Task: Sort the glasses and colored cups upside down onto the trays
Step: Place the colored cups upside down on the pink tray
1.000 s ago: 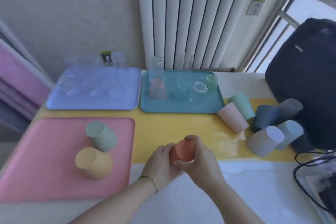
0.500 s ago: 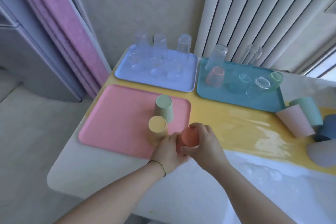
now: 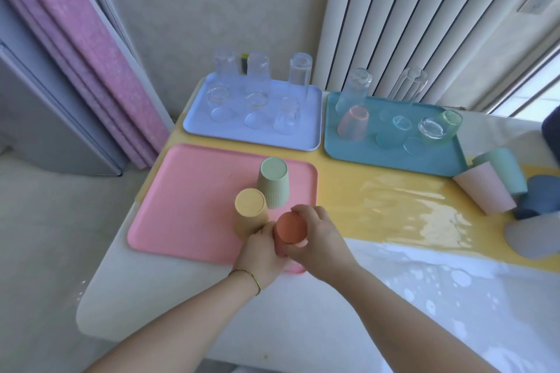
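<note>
Pink tray [image 3: 181, 206] carries a yellow cup [image 3: 250, 209] and a green cup [image 3: 274, 185], both bottom-up and close together. Left hand [image 3: 262, 254] and right hand [image 3: 318, 245] are both curled round the orange cup [image 3: 291, 228], fingers wrapping its sides. A second ago this cup was held over the yellow cloth [image 3: 378, 191], clear of the tray; it is now bottom-up over the tray's near right corner, just beside the yellow cup. Rim contact with the tray is hidden by the hands. Judgement: third cup nearly placed, release outstanding. Loose cups [image 3: 485, 191] at the right lie unsorted.
</note>
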